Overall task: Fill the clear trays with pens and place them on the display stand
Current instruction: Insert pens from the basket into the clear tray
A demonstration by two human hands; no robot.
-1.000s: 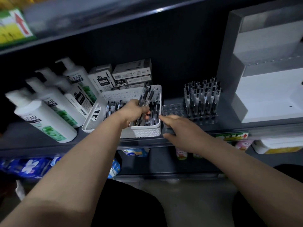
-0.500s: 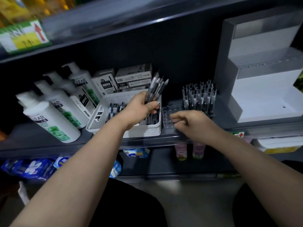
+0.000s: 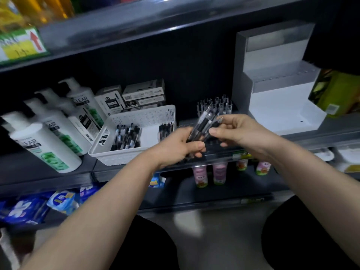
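My left hand (image 3: 182, 146) grips a bunch of black pens (image 3: 202, 124) by their lower ends, tilted up to the right. My right hand (image 3: 236, 131) pinches the upper part of that bunch with thumb and fingers. Both hands hover in front of the shelf, above the clear tray (image 3: 220, 148), which is mostly hidden behind them. Behind the hands several pens stand upright (image 3: 218, 106) in that tray's far end. A white basket (image 3: 136, 137) to the left holds more loose pens (image 3: 126, 138). The white stepped display stand (image 3: 276, 98) sits at the right of the shelf.
White pump bottles (image 3: 46, 137) stand at the left of the shelf. Pen boxes (image 3: 136, 96) are stacked behind the basket. A green package (image 3: 339, 92) sits right of the stand. Small pink bottles (image 3: 210, 174) and blue packs (image 3: 39, 205) fill the lower shelf. A shelf board (image 3: 155, 22) runs overhead.
My left hand lifted a bunch of pens out of the white basket and carried it right. My right hand left the clear tray and came up onto the bunch.
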